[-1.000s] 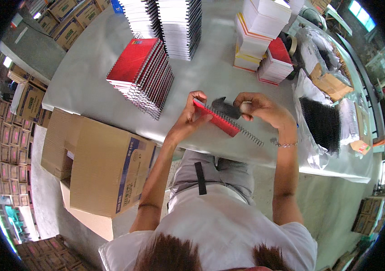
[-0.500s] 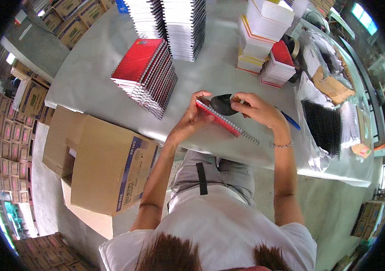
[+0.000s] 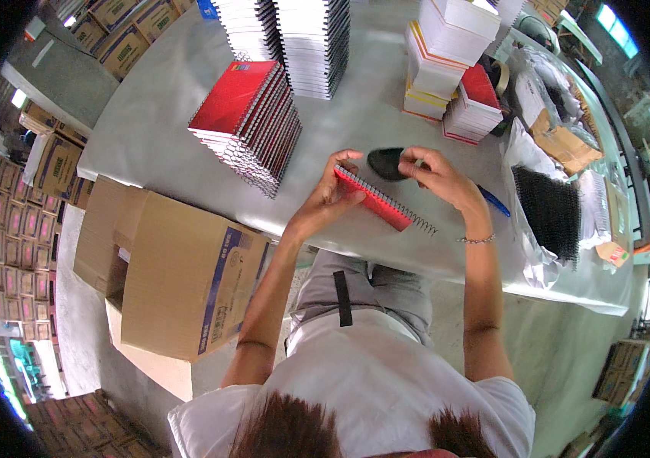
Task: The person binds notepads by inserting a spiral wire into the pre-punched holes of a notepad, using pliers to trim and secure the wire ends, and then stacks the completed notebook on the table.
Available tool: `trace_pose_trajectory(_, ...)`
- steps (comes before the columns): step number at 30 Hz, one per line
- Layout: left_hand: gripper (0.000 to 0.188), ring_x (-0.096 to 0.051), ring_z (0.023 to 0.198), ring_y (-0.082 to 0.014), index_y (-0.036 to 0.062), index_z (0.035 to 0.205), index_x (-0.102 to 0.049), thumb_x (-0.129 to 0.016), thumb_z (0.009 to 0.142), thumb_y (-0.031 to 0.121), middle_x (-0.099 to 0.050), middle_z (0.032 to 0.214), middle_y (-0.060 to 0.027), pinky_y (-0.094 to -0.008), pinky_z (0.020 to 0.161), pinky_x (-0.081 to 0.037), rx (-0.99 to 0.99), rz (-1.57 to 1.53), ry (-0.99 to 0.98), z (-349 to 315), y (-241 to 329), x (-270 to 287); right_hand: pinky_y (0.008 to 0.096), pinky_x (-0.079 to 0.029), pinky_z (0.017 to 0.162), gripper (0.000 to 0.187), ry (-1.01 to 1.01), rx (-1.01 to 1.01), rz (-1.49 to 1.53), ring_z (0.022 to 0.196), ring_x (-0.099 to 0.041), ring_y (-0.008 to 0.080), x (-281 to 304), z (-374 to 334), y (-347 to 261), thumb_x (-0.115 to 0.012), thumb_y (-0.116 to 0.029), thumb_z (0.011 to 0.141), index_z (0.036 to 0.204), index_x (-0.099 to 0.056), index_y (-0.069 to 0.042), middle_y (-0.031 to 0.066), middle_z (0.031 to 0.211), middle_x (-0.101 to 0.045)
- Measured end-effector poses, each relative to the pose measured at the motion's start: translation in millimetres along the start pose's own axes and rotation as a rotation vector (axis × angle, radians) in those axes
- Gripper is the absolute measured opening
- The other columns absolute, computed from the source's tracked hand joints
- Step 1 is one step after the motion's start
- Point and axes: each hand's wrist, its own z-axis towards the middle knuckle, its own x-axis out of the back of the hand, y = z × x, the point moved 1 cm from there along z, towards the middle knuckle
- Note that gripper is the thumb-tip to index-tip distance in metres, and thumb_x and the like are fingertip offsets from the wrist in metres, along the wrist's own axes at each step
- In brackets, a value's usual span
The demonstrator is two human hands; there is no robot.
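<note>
My left hand (image 3: 326, 200) grips a small red spiral notebook (image 3: 377, 201), tilted above the near table edge, thumb on its cover. A wire coil (image 3: 421, 224) runs along its upper edge, and its loose end sticks out past the lower right corner. Just beyond the notebook, my right hand (image 3: 438, 174) is closed with its fingertips at the right end of a dark, flat oval piece (image 3: 386, 163); its exact kind is unclear. A gap separates this piece from the coil. Beside my right wrist lies a blue curved handle (image 3: 494, 200), partly hidden.
A stack of red spiral notebooks (image 3: 245, 126) stands left of my hands, with taller notebook stacks (image 3: 313, 49) behind. Unbound paper blocks (image 3: 447, 69) rise at the far right. Black coils (image 3: 545, 214) lie on plastic wrapping at right. An open cardboard box (image 3: 176, 271) sits at lower left.
My right hand has drawn the dark oval piece away from the coil, slightly up and right. My left hand still holds the notebook, whose red cover now shows more.
</note>
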Motion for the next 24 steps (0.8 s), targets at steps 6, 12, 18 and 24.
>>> trace_pose_trajectory(6, 0.044, -0.048, 0.091, -0.0066, 0.009, 0.132, -0.039, -0.066, 0.097, 0.014, -0.049, 0.109, 0.0004, -0.022, 0.083, -0.042, -0.124, 0.213, 0.36, -3.4, -25.5, -13.8, 0.0482, -0.043, 0.099, 0.039, 0.764, 0.042, -0.64, 0.116, -0.055, 0.0339, 4.0, -48.3, 28.9, -0.067, -0.023, 0.093, 0.128, -0.054, -0.012, 0.0119, 0.125, -0.058)
trace_pose_trajectory(12, 0.028, -0.051, 0.09, -0.0104, 0.0041, 0.12, -0.053, -0.063, 0.099, 0.02, -0.056, 0.106, -0.0037, -0.0251, 0.079, -0.044, -0.04, 0.186, 0.439, -12.5, -7.4, -25.0, 0.0478, -0.039, 0.104, 0.048, 0.672, -0.231, -0.791, 0.121, -0.052, 0.037, -5.4, -118.3, 58.0, -0.07, -0.025, 0.091, 0.134, -0.052, -0.015, 0.0154, 0.127, -0.056)
trace_pose_trajectory(18, 0.023, -0.055, 0.087, -0.0107, 0.0001, 0.109, -0.062, -0.068, 0.096, 0.018, -0.061, 0.097, -0.0038, -0.0258, 0.078, -0.047, -0.071, 0.302, 0.515, -16.1, -7.7, -20.3, 0.044, -0.048, 0.092, 0.037, 0.845, -0.087, -0.295, 0.106, -0.059, 0.0313, -30.6, -106.4, -15.9, -0.071, -0.021, 0.089, 0.122, -0.06, -0.009, 0.0152, 0.115, -0.06)
trace_pose_trajectory(24, 0.018, -0.06, 0.087, -0.0088, -0.0003, 0.109, -0.065, -0.069, 0.094, 0.008, -0.068, 0.1, -0.0058, -0.0241, 0.079, -0.05, -0.071, 0.25, 0.486, -18.4, 4.9, -23.2, 0.0402, -0.051, 0.08, 0.036, 0.702, 0.251, -0.191, 0.093, -0.062, 0.0313, -90.2, -78.1, -76.4, -0.076, -0.015, 0.081, 0.114, -0.062, -0.009, 0.013, 0.104, -0.061)
